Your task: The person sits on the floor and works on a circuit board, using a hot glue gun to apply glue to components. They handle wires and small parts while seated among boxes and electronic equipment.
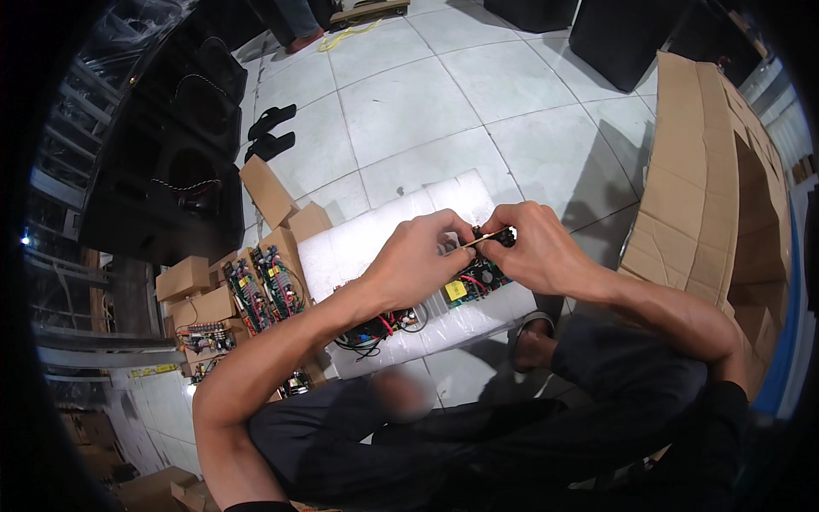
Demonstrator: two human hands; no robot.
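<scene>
Above a white foam slab [341, 235], my left hand [422, 260] and my right hand [537, 247] meet with fingers pinched on a small circuit board [479, 241]. Its thin tan edge and some black parts show; my fingers cover the rest. Just below them, a larger circuit board [486, 277] with a yellow block part and a red wire lies on the foam. Under my left forearm sits another board area [384, 327] with black and red wires, partly hidden by the arm. Whether these two are one assembly, I cannot tell.
Left of the foam, cardboard boxes [183, 280] stand beside several circuit boards [275, 282]. A large cardboard box [682, 162] rises on the right. Black speaker cabinets [128, 192] line the left. Black sandals [271, 145] lie on the tiled floor, and another person's foot [304, 40] shows beyond.
</scene>
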